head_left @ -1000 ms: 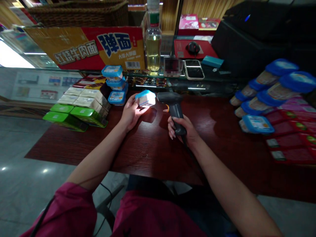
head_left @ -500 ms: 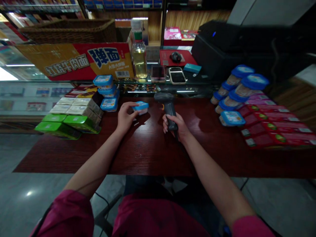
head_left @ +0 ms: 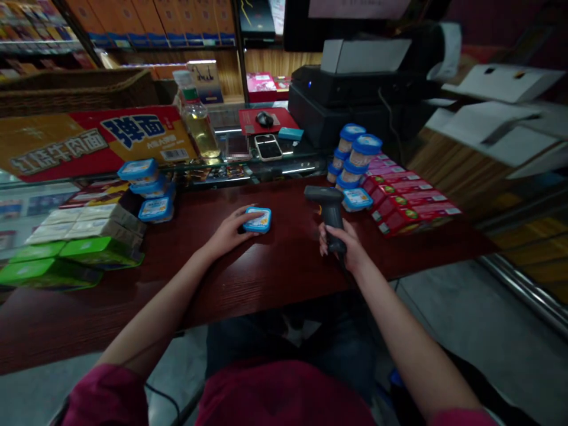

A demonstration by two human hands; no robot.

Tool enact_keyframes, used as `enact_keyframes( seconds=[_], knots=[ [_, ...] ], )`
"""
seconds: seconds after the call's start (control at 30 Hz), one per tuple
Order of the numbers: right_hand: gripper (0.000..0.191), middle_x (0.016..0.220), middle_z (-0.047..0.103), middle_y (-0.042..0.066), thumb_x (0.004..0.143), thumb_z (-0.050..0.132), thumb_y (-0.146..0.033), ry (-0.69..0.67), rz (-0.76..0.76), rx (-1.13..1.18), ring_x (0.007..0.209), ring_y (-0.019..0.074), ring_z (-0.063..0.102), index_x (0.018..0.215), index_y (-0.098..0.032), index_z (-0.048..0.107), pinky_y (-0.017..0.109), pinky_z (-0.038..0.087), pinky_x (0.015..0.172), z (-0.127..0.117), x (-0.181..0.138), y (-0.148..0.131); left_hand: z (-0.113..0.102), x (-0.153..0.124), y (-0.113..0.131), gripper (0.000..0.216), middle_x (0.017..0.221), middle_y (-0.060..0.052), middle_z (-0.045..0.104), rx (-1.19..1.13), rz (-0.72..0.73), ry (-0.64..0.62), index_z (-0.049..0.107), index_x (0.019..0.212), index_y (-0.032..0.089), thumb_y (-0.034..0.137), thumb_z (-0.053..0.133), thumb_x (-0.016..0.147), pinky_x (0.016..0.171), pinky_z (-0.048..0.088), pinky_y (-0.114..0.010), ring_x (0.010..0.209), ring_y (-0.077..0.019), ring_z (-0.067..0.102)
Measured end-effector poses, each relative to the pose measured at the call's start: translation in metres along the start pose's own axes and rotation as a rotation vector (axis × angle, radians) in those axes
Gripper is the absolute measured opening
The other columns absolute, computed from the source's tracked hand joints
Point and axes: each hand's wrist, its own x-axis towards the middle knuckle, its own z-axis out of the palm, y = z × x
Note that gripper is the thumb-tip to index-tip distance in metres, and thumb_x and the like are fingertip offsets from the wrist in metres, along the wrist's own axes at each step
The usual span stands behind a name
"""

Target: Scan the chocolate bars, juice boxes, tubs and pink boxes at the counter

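Note:
My left hand (head_left: pixel 234 232) is closed around the left side of a small blue-lidded plastic tub (head_left: pixel 261 220), which rests lid up on the dark wooden counter (head_left: pixel 284 269). One finger lies over the lid. In my right hand (head_left: pixel 344 242) is a black barcode scanner (head_left: pixel 331 216), gripped by its handle, its head pointing left toward the tub. Behind the scanner stand stacked blue-lidded round tubs (head_left: pixel 361 154) and a flatter blue-lidded tub (head_left: pixel 357 200). More blue-lidded tubs (head_left: pixel 151 189) are piled at the left.
Green packs (head_left: pixel 53 272) and white packs (head_left: pixel 95 228) line the left; red boxes (head_left: pixel 408 201) sit at the right. Across the back are a noodle carton (head_left: pixel 93 139), an oil-coloured bottle (head_left: pixel 200 127), a phone (head_left: pixel 268 147), a mouse (head_left: pixel 265 119) and a black machine (head_left: pixel 346 97).
The view has turned right. My left hand has set the tub flat, lid facing up, nearer to me. The scanner has shifted right, farther from the tub, still in my right hand.

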Motion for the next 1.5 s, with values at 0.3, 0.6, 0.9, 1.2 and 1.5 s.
enact_keyframes(
  seconds=[0.3, 0.6, 0.9, 1.2, 1.5],
  knots=[
    [0.031, 0.069, 0.061, -0.006, 0.077, 0.083, -0.036, 0.363, -0.255, -0.020, 0.045, 0.0122, 0.056, 0.092, -0.025, 0.057, 0.029, 0.054, 0.043, -0.048, -0.042, -0.012, 0.096, 0.108, 0.071, 0.045, 0.133, -0.010, 0.071, -0.239, 0.061, 0.311, 0.076, 0.124, 0.025, 0.033, 0.088, 0.081, 0.115, 0.051, -0.048, 0.129, -0.0282, 0.065],
    [0.035, 0.075, 0.060, -0.005, 0.080, 0.081, -0.037, 0.553, -0.363, -0.043, 0.049, 0.0132, 0.054, 0.099, -0.029, 0.053, 0.032, 0.053, 0.048, -0.050, -0.041, -0.003, 0.199, 0.200, 0.154, 0.038, 0.142, -0.012, 0.056, -0.313, 0.133, 0.437, 0.074, 0.122, 0.024, 0.019, 0.083, 0.085, 0.118, 0.048, -0.048, 0.132, -0.0289, 0.060],
    [0.030, 0.071, 0.060, -0.005, 0.080, 0.081, -0.036, 0.561, -0.342, -0.017, 0.050, 0.0153, 0.055, 0.096, -0.029, 0.057, 0.034, 0.054, 0.047, -0.052, -0.042, -0.008, 0.211, 0.188, 0.152, 0.061, 0.154, -0.015, 0.049, -0.088, 0.103, 0.406, 0.064, 0.141, 0.029, 0.026, 0.086, 0.085, 0.112, 0.050, -0.054, 0.134, -0.0355, 0.057],
    [0.025, 0.071, 0.065, -0.004, 0.081, 0.083, -0.032, 0.225, -0.140, -0.067, 0.048, 0.0134, 0.059, 0.094, -0.024, 0.063, 0.030, 0.056, 0.045, -0.009, -0.023, -0.002, 0.064, 0.056, 0.049, 0.072, 0.156, -0.019, 0.051, 0.433, -0.097, 0.497, 0.045, 0.160, 0.027, 0.039, 0.074, 0.095, 0.123, 0.036, -0.053, 0.149, -0.0363, 0.046],
    [0.034, 0.073, 0.066, -0.003, 0.079, 0.085, -0.040, -0.284, 0.134, -0.014, 0.046, 0.0120, 0.058, 0.092, -0.022, 0.059, 0.029, 0.057, 0.044, 0.121, 0.060, 0.050, -0.075, -0.056, -0.037, 0.073, 0.165, -0.031, 0.042, 0.763, -0.718, 0.624, 0.048, 0.155, 0.002, 0.027, 0.074, 0.092, 0.126, 0.032, -0.059, 0.153, -0.0462, 0.038]
  ],
)
